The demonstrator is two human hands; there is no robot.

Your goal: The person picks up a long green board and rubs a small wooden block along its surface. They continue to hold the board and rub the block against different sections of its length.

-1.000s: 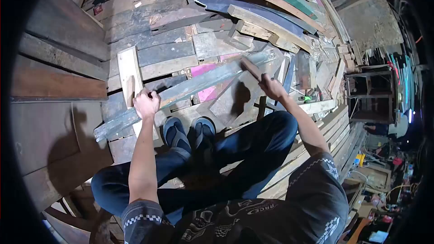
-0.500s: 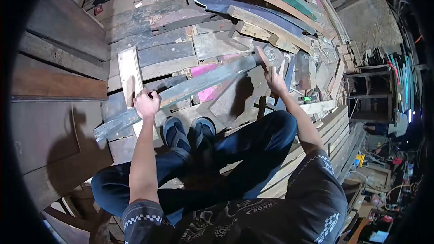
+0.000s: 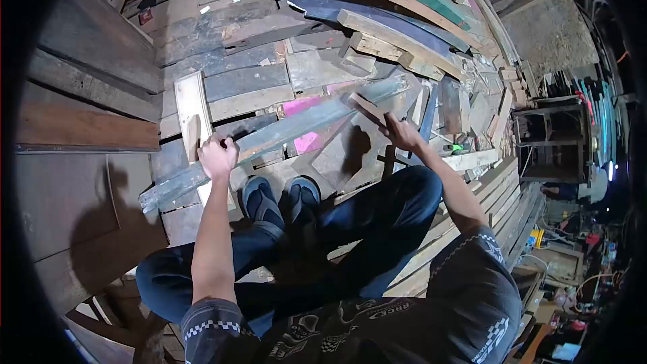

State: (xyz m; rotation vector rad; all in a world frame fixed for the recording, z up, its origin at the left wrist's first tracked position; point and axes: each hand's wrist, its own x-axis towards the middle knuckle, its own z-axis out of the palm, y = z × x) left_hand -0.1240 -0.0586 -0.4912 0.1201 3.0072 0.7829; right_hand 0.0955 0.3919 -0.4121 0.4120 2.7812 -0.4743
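Observation:
A long grey, weathered wooden beam (image 3: 303, 119) lies slantwise in front of me, over a short pale board (image 3: 193, 101). My left hand (image 3: 219, 156) is closed on the beam near its left end. Just beside that hand, a small brown wood piece (image 3: 194, 131) stands against the pale board. My right hand (image 3: 402, 133) is wrapped round the near end of a short, flat brown stick (image 3: 368, 108). The stick's far end overlaps the beam's near edge, right of its middle. The part of the stick inside my fist is hidden.
My sandalled feet (image 3: 280, 197) are close below the beam. Stacked timber (image 3: 397, 44) and a blue-painted board (image 3: 323, 3) lie beyond it. Wooden panels (image 3: 87, 121) stand at the left. A dark shelf (image 3: 549, 138) and clutter are on the right.
My right hand has swung the brown stick left and toward me along the beam, from near its right end. The left hand and the beam stay in place.

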